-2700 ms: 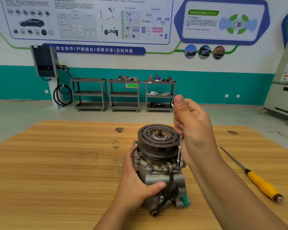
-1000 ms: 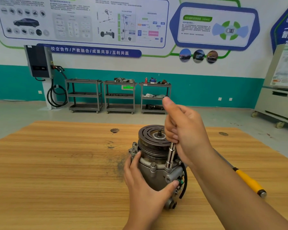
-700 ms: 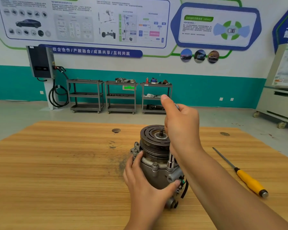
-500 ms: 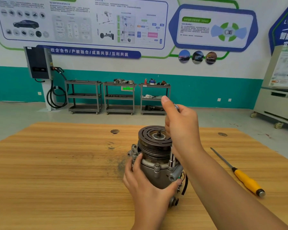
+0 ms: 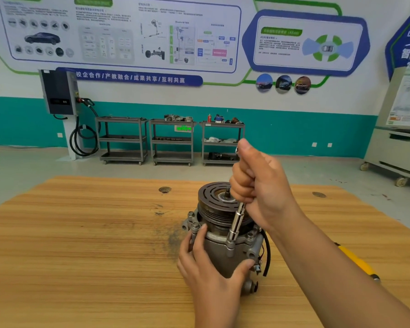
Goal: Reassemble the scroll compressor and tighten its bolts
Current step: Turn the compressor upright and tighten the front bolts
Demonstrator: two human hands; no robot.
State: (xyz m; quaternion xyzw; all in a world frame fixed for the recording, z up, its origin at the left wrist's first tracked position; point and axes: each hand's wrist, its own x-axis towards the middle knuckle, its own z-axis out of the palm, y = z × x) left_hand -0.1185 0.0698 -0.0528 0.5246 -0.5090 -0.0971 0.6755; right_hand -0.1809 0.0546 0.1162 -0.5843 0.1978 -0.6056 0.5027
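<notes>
while the compressor point(image 5: 219, 254) stands pulley-up near the middle of the table point(image 5: 81, 245), the left hand point(image 5: 208, 275) grips its body, fingers on the left side, thumb curled across the front; right hand point(image 5: 260, 185) is fisted round the top of a socket driver point(image 5: 237, 220); driver leans slightly, lower end set on the front of the flange point(image 5: 215, 235); yellow screwdriver point(image 5: 359, 262) lies on the table to the right, partly hidden by the right forearm; carts point(image 5: 172, 140) stand at the far wall
</notes>
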